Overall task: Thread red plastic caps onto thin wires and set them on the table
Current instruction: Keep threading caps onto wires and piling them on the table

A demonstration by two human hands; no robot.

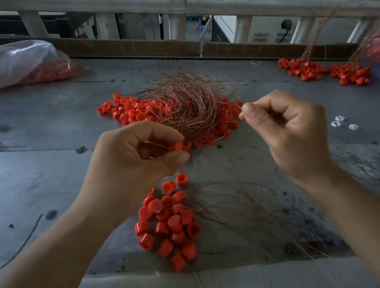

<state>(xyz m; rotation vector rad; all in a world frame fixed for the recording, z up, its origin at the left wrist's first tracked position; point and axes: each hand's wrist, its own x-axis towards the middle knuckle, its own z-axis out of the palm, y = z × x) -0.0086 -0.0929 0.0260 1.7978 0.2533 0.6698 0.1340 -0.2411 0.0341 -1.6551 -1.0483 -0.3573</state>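
Bench (34,158) of grey metal fills my view. At its far left corner lies a clear plastic bag (0,65) with red caps inside. At the middle I see a tangle of copper wires (186,98) resting on a spread heap of caps (127,109). A smaller pile of caps (167,224) sits near the near edge, with loose wires trailing off to its right. Toward the far right edge lie bunches of threaded caps (308,69), their wires fanning upward.

Both hands hover between the two middle heaps, well apart from each other. My left hand (130,159) pinches one red cap (175,146) between thumb and forefinger, just beside the tangle. My right hand (290,131) is curled, thumb and forefinger pinching a thin wire (241,109) that I cannot trace far. Small white bits (338,120) lie to its right.
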